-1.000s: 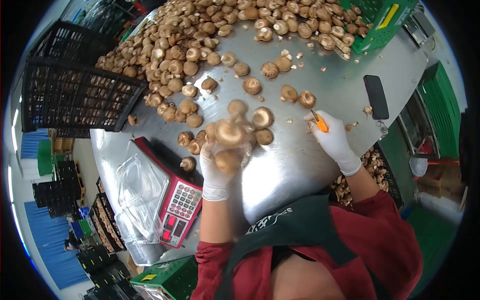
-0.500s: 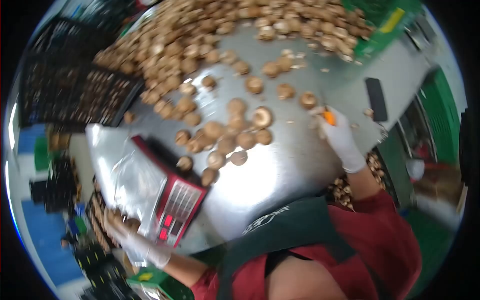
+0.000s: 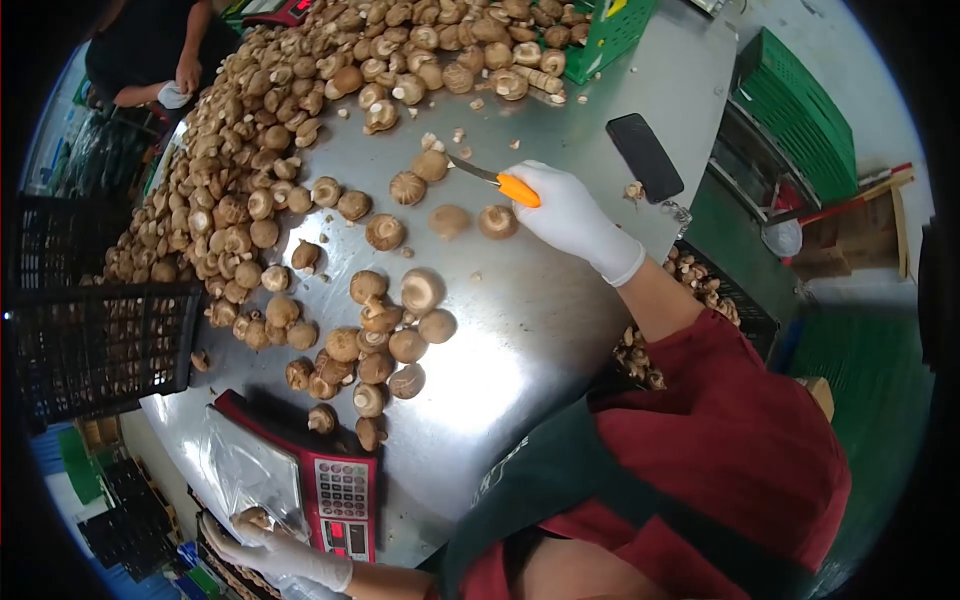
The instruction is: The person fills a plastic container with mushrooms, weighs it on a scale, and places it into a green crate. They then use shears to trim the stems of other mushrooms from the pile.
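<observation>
My right hand (image 3: 570, 215), in a white glove, grips the orange handle of a small knife (image 3: 518, 190). The blade points left, its tip at a mushroom (image 3: 430, 165) on the metal table. My left hand (image 3: 285, 555), also gloved, is at the bottom left with its fingers apart, beside a clear plastic bag (image 3: 245, 470) that lies on the red scale (image 3: 343, 490). A mushroom (image 3: 254, 518) shows in the bag by its fingers; whether the hand holds it is unclear. Loose mushrooms (image 3: 375, 340) are scattered between the scale and the knife.
A large mushroom pile (image 3: 240, 190) covers the back left. Black crates (image 3: 100, 345) stand at the left, a green crate (image 3: 610, 40) at the back. A phone (image 3: 645, 157) lies at the right. Another person (image 3: 160, 50) is at the upper left. Mushroom pieces fill a low crate (image 3: 755, 315).
The camera view has turned and shifted, and another person has come into view. The knife blade now shows beside a mushroom. My left hand remains near the bag.
</observation>
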`<state>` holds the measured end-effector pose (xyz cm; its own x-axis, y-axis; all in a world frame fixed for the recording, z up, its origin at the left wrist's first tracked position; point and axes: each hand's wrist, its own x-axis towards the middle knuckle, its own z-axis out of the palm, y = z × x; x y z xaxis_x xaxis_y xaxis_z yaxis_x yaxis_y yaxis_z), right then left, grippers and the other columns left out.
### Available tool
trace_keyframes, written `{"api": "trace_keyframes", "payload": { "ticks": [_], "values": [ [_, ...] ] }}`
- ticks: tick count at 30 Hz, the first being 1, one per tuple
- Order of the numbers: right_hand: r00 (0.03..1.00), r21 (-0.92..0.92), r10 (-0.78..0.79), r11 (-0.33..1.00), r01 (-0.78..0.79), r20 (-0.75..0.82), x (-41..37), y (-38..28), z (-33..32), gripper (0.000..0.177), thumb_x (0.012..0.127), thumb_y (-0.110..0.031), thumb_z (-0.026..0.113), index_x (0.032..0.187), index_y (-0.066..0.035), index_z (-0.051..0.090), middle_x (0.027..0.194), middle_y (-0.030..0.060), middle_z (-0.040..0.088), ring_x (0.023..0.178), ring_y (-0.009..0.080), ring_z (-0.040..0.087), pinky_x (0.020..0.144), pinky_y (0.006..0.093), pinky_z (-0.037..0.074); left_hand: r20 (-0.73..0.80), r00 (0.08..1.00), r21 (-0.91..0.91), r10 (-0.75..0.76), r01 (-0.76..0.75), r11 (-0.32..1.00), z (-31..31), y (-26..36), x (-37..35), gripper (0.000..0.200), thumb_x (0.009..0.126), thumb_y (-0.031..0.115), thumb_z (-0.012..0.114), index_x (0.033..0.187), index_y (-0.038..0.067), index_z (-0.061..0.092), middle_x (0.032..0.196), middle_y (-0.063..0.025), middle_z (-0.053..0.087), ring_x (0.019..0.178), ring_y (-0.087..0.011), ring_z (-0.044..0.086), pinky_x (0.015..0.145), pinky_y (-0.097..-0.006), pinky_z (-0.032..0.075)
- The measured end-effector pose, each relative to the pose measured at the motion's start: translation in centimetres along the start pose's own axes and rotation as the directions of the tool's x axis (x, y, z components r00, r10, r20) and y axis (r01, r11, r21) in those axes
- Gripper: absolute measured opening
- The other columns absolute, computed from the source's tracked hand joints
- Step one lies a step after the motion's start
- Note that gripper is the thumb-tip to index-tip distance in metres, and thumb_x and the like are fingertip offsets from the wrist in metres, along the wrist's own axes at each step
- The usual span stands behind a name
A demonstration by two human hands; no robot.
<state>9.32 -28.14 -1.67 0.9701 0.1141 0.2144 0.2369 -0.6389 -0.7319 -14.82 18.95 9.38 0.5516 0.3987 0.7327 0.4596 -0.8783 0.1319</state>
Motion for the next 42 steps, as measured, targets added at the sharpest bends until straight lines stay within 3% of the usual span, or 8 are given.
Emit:
{"api": "trace_keyframes", "payload": {
  "ticks": [3, 12, 17, 21, 23, 33, 36, 42],
  "values": [
    [0.992, 0.044, 0.107, 0.993, -0.11, 0.065, -0.2, 1.2, -0.1, 0.026, 0.09, -0.007, 0.057, 0.116, -0.003, 0.059, 0.101, 0.0123, 0.064, 0.08, 0.019, 0.063, 0.071, 0.0312, 0.051, 0.254, 0.967, -0.563, 0.004, 0.144, 0.814, 3.7, 13.3, -1.1, 0.038, 0.094, 0.006, 0.054, 0.132, -0.001, 0.053, 0.133, -0.0159, 0.055, 0.121, -0.0307, 0.053, 0.107, -0.0405, 0.041],
    [0.892, 0.253, 0.405, 0.858, -0.447, 0.2, -3.4, 0.9, -3.9, 0.031, 0.09, -0.008, 0.057, 0.12, -0.004, 0.058, 0.098, 0.007, 0.065, 0.068, 0.0108, 0.058, 0.06, 0.0254, 0.048, 0.259, 0.237, -0.81, 0.936, -0.475, 0.345, 18.0, 33.2, -3.1, 0.053, 0.073, -0.01, 0.058, 0.124, 0.004, 0.056, 0.128, -0.0158, 0.057, 0.119, -0.0402, 0.052, 0.103, -0.0464, 0.043],
    [0.926, 0.249, 0.337, 0.894, -0.371, 0.169, -4.8, 0.3, -4.2, 0.027, 0.088, -0.014, 0.062, 0.112, -0.005, 0.061, 0.09, 0.0173, 0.065, 0.075, 0.0306, 0.064, 0.071, 0.0364, 0.05, 0.523, 0.358, -0.848, 0.773, 0.313, 0.428, 18.3, 31.6, -3.3, 0.04, 0.084, 0.0, 0.063, 0.123, 0.003, 0.054, 0.116, -0.0108, 0.06, 0.1, -0.0255, 0.062, 0.082, -0.0327, 0.051],
    [0.992, 0.146, 0.001, 0.989, -0.02, 0.13, -5.2, -1.3, -1.3, 0.024, 0.084, -0.015, 0.064, 0.106, -0.007, 0.062, 0.088, 0.015, 0.065, 0.079, 0.0339, 0.065, 0.069, 0.0407, 0.052, 0.77, 0.162, -0.28, 0.617, 0.955, 0.099, 14.1, 29.0, -3.3, 0.045, 0.094, 0.018, 0.062, 0.133, 0.003, 0.046, 0.11, -0.0088, 0.059, 0.086, -0.0156, 0.059, 0.07, -0.0231, 0.049],
    [0.974, 0.032, -0.125, 0.992, 0.121, 0.19, -5.2, -2.9, 0.2, 0.022, 0.083, -0.017, 0.066, 0.103, -0.009, 0.062, 0.086, 0.0122, 0.065, 0.079, 0.0332, 0.066, 0.067, 0.0423, 0.052, 0.761, 0.162, -0.063, 0.628, 0.982, -0.176, 12.4, 28.1, -4.6, 0.057, 0.092, 0.021, 0.063, 0.14, 0.005, 0.037, 0.114, -0.0118, 0.058, 0.085, -0.017, 0.06, 0.066, -0.0246, 0.05],
    [0.935, -0.057, -0.188, 0.975, 0.214, 0.301, -5.2, -4.6, 0.6, 0.019, 0.081, -0.014, 0.065, 0.098, -0.009, 0.058, 0.086, 0.009, 0.063, 0.076, 0.0307, 0.066, 0.065, 0.0429, 0.053, 0.828, 0.204, -0.315, 0.521, 0.94, 0.132, 8.7, 28.2, -5.8, 0.044, 0.09, 0.01, 0.059, 0.131, 0.001, 0.045, 0.109, -0.0114, 0.059, 0.076, -0.016, 0.06, 0.06, -0.0243, 0.049],
    [0.94, -0.317, 0.253, 0.932, -0.173, 0.229, -4.4, -2.4, -1.1, 0.021, 0.081, -0.012, 0.064, 0.101, -0.009, 0.06, 0.089, 0.0115, 0.064, 0.079, 0.0326, 0.066, 0.066, 0.0438, 0.054, 0.848, 0.183, -0.259, 0.498, 0.962, 0.087, 7.9, 27.1, -5.3, 0.043, 0.091, 0.014, 0.059, 0.129, 0.001, 0.045, 0.106, -0.0107, 0.059, 0.075, -0.0155, 0.059, 0.061, -0.0237, 0.047],
    [0.994, -0.156, -0.059, 0.985, 0.073, 0.097, 1.4, -0.4, -1.7, 0.027, 0.082, -0.011, 0.064, 0.109, -0.009, 0.062, 0.1, 0.0131, 0.065, 0.091, 0.0356, 0.064, 0.076, 0.0411, 0.052, 0.855, 0.192, -0.218, 0.481, 0.976, -0.002, 9.5, 25.4, -4.7, 0.048, 0.087, 0.019, 0.062, 0.129, 0.001, 0.044, 0.114, -0.0121, 0.056, 0.094, -0.0229, 0.062, 0.075, -0.0308, 0.05]
  ]
}}
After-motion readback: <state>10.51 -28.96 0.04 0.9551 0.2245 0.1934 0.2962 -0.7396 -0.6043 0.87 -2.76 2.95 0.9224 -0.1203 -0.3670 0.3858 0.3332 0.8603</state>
